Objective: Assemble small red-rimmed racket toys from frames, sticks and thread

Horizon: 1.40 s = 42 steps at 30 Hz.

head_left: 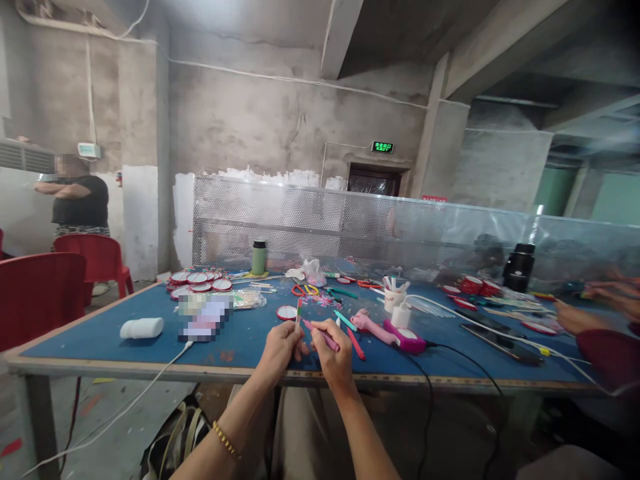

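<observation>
My left hand (pixel 283 343) is closed around the lower end of a thin flat stick (pixel 299 313), held upright, with green and red colour near its top. In my right hand (pixel 333 350) is a pink pen (pixel 323 335), gripped as for writing, its tip close to the stick; I cannot tell whether they touch. Just behind my hands lies a round white disc with a red rim (pixel 287 313). A red pen (pixel 357 343) and a teal pen (pixel 345 321) rest on the table to the right of my right hand.
On the blue table (pixel 100 353) stand a green bottle (pixel 259 258), a white bottle (pixel 142 328) and a cup of pens (pixel 395 297). A pink glue gun (pixel 373 327) with a cable lies at right. Scissors (pixel 313 290) sit behind. A co-worker's blurred hand (pixel 575 317) works at far right.
</observation>
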Motion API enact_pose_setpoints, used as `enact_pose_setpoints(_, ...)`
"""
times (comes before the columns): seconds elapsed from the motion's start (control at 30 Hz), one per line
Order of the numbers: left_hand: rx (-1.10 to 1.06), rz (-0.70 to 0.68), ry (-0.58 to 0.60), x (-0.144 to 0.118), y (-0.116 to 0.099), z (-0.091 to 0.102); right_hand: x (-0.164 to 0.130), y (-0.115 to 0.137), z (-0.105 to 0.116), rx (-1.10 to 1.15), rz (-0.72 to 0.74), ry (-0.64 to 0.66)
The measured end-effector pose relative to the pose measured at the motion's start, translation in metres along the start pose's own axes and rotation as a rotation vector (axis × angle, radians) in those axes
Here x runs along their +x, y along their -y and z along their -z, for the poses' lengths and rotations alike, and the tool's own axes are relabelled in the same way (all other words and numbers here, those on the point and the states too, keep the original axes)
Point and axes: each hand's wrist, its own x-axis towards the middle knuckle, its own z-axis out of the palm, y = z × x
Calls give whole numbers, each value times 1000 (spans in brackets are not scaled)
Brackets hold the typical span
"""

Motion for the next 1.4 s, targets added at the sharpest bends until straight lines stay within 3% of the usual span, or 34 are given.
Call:
enact_pose_setpoints(0.3, 4, 0, 0, 0, 0, -2, 1, 0, 0, 0, 11, 51)
enact_pose_setpoints(0.47, 14, 4, -1, 1, 0, -1, 0, -2, 1, 0, -22, -12)
enact_pose_setpoints(0.7, 19, -38, 0, 1, 1, -1, 1, 2, 1, 3, 46, 78)
enact_pose_setpoints(0.87, 4, 0, 1, 2, 2, 0, 1, 2, 1, -12, 28, 29)
enact_pose_setpoints(1.1, 8, -41, -7, 1, 2, -1, 2, 4, 2, -15, 90, 86)
enact_pose_setpoints(1.27, 3, -12, -3, 1, 2, 0, 1, 1, 2, -20, 31, 26)
enact_pose_setpoints(1.4, -7, -25, -4, 1, 2, 0, 2, 3, 2, -7, 49, 56)
